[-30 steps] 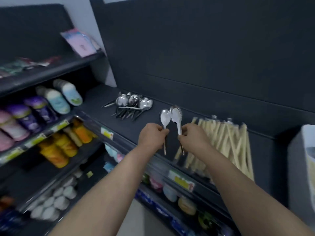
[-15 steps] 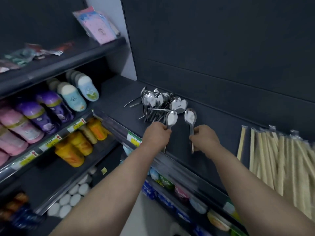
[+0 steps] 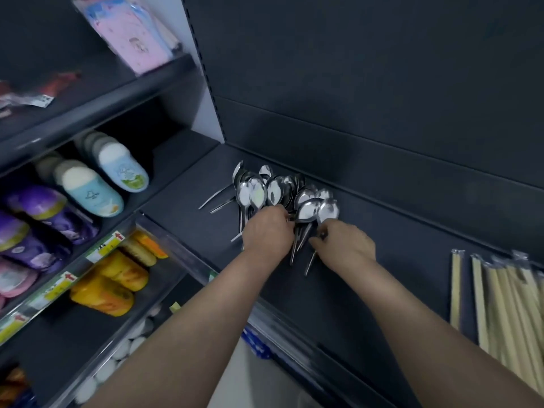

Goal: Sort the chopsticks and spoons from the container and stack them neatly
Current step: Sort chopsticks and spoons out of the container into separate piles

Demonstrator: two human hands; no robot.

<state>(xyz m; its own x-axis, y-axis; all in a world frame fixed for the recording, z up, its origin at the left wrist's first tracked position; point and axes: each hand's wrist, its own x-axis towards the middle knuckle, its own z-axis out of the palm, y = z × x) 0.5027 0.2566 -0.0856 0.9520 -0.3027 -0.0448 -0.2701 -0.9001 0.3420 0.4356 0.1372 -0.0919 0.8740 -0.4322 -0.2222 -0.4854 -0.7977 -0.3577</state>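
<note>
Spoons [image 3: 273,192] lie in a loose heap toward the back of the dark shelf [image 3: 397,275], a little left of the middle of my view. They are shiny metal with broad oval bowls and thin, straight handles. The bowls face up and overlap one another along the back, catching the light, while the handles fan toward me.

At the far left, on the neighbouring racks, I see purple slippers [image 3: 38,219], pale blue slippers [image 3: 88,192] and orange slippers [image 3: 112,284] below them, with a pink packet [image 3: 132,33] leaning on the top rack.

Two handles at the left edge of the heap splay out to the left across the shelf. The left hand [image 3: 268,231] rests on the handles in the middle of the heap, knuckles up and fingers curled down among them. I cannot tell whether it actually grips one.

Just beside it, the right hand [image 3: 344,245] pinches the handle of the rightmost spoon [image 3: 328,209] between thumb and fingertips. That spoon's bowl sits against its neighbour at the right edge of the heap, and the handle's tip pokes out below the hand.

Well apart, at the right end of the same shelf, the chopsticks [image 3: 506,307] lie side by side in clear sleeves. They are pale wood and point front to back.
</note>
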